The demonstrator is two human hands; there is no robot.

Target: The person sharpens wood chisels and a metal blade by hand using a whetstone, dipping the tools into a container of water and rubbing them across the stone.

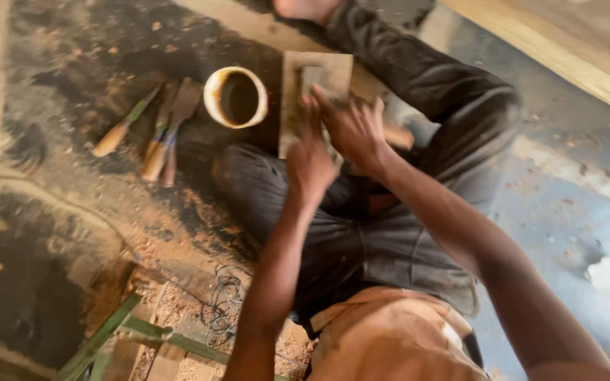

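I sit on the floor with my legs crossed, in dark trousers. A flat rectangular wooden board rests on my lap, its far end towards the top. My left hand lies on the board's near part, fingers pointing up along it. My right hand presses a small grey-brown piece, perhaps sandpaper, against the board. A wooden handle end sticks out just right of my right hand. The picture is blurred by motion.
A round white-rimmed cup with dark contents stands left of the board. Several wood-handled tools lie on the dusty floor further left. Sawdust, tangled wire and green metal bars are at lower left. A wooden plank crosses the upper right.
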